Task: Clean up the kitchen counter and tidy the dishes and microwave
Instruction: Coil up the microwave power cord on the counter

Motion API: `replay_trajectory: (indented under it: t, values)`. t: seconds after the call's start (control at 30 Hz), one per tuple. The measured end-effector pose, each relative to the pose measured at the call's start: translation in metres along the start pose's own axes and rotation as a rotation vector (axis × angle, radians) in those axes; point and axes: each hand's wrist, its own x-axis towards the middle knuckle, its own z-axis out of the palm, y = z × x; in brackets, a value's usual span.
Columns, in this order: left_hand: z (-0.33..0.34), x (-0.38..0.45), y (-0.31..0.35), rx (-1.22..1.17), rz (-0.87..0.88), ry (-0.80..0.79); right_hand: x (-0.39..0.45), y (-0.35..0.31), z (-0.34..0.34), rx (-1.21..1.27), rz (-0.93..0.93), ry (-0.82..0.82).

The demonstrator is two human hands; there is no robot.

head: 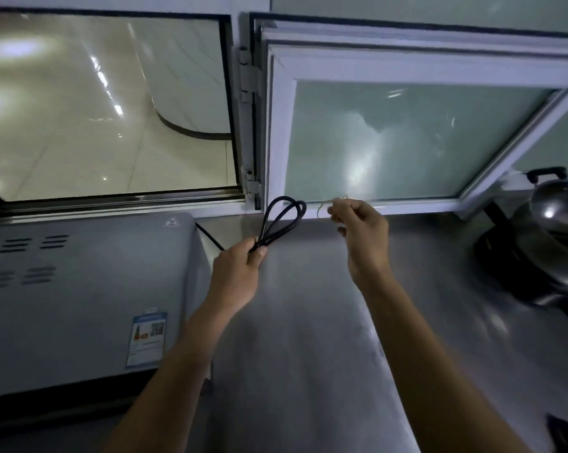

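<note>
A grey microwave (80, 289) stands at the left on the steel counter (308, 338). Its black power cord (284, 215) runs from behind its right rear corner. My left hand (240, 273) grips the cord folded into loops, which stick up above my fist. My right hand (362, 233) is raised just right of the loops and pinches a thin yellowish twist tie (325, 206) between thumb and fingers. The two hands are apart, above the counter near the window sill.
An open white-framed window (423, 138) swings inward over the counter's back. A steel wok with a black handle (557, 230) sits at the far right. A dark object (566, 433) shows at the lower right corner.
</note>
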Motion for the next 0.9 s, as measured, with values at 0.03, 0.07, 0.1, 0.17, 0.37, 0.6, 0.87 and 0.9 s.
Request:
replay_trajectory:
  t: [0.03,0.07,0.1,0.17,0.37,0.6,0.87,0.9]
  values:
    - [0.005,-0.002,-0.002,0.047,0.016,-0.019,-0.005,0.008,-0.006,0.026,0.037,0.001]
    - [0.009,-0.004,-0.004,0.098,0.029,-0.038,-0.008,0.015,-0.011,0.051,0.067,-0.003]
    - [0.013,-0.006,-0.005,0.143,0.040,-0.054,-0.012,0.021,-0.015,0.077,0.089,-0.010]
    - [0.020,-0.009,-0.008,0.211,0.061,-0.069,-0.016,0.031,-0.022,0.119,0.107,-0.018]
    - [0.029,-0.010,-0.017,0.284,0.060,-0.084,-0.019,0.051,-0.034,0.131,0.181,0.008]
    - [0.036,-0.013,-0.023,0.318,0.050,-0.086,-0.021,0.070,-0.039,0.099,0.220,-0.022]
    - [0.041,-0.013,-0.029,0.342,0.056,-0.090,-0.020,0.082,-0.042,0.209,0.268,-0.100]
    - [0.041,-0.013,-0.030,0.336,0.059,-0.091,-0.021,0.082,-0.042,0.222,0.262,-0.109]
